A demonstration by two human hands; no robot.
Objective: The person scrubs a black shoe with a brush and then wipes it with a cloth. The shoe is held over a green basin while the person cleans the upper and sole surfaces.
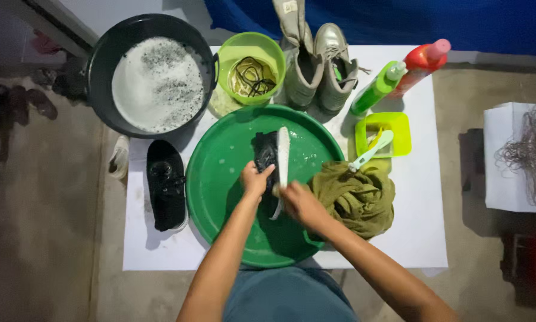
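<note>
A black shoe with a white sole [272, 156] lies on its side inside a large green basin [220, 173]. My left hand [255, 179] grips the shoe's near end on its black upper. My right hand [301, 203] is closed over the near end of the white sole. Whether it also holds something small against the sole is hidden. The second black shoe [165, 186] rests on the white table [417, 226], left of the basin.
A black tub of soapy water [157, 77] sits at the back left. A small green bowl with laces [252, 68], two beige boots [315, 65], a green bottle [375, 88] and a red bottle [420, 62] stand behind. A yellow-green dish with a brush [382, 136] and an olive cloth [357, 197] lie right.
</note>
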